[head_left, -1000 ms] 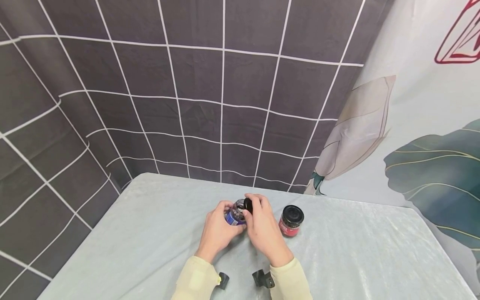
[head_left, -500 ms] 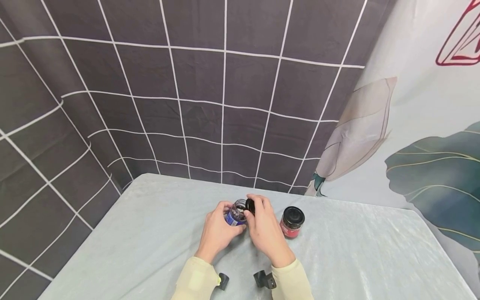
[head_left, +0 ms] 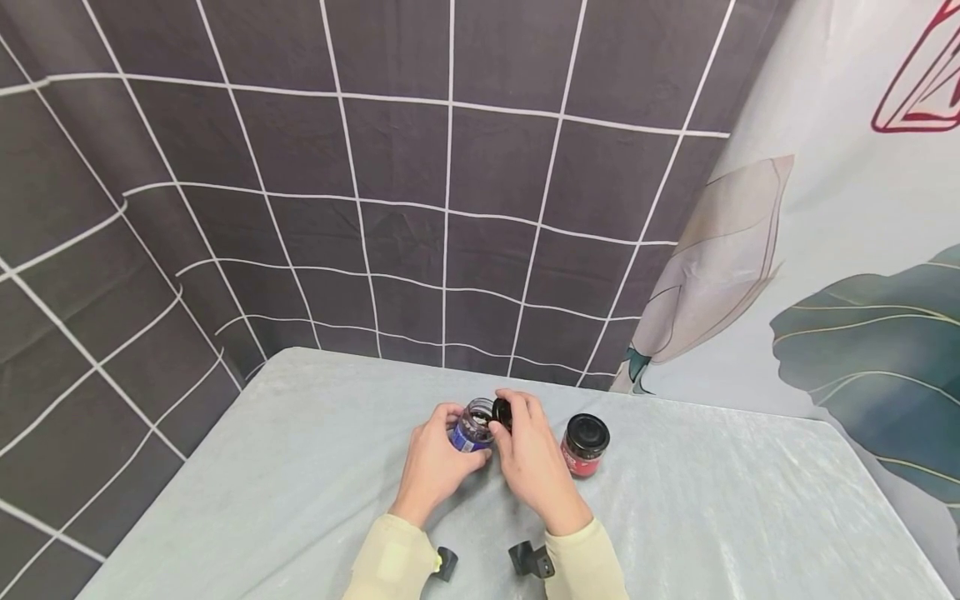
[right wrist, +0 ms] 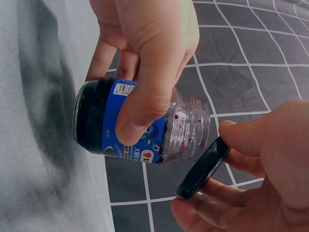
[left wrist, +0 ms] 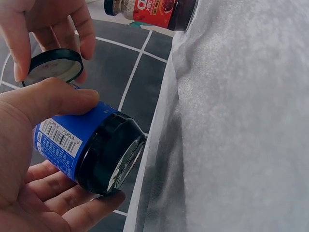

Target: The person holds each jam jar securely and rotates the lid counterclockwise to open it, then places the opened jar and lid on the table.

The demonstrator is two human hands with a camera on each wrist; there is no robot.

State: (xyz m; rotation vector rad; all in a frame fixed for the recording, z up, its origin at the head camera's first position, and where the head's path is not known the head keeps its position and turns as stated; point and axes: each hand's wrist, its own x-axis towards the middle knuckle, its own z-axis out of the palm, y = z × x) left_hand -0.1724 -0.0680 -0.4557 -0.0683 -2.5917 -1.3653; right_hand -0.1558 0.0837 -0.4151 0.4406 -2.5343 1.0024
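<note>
My left hand (head_left: 437,461) grips a glass jar (head_left: 470,437) with a blue label, thumb on one side and fingers on the other. The jar's mouth is uncovered, and its clear neck shows reddish specks in the right wrist view, with dark contents lower down. Just off the mouth, my right hand (head_left: 534,467) pinches the black lid (right wrist: 205,166) by its edge, between thumb and fingers. The lid is tilted, and its pale underside shows in the left wrist view. In that view, the jar's dark base is close over the cloth.
To the right of my right hand stands a second jar (head_left: 584,446) with a red label and its black lid on. A pale grey cloth (head_left: 712,492) covers the table. Dark grid-patterned fabric (head_left: 397,150) hangs behind, and a leaf-printed curtain (head_left: 750,333) at the right.
The lid has shifted slightly right, away from the jar's mouth, and tilted more, with my right hand. My left hand and the blue-labelled jar stay nearly in place.
</note>
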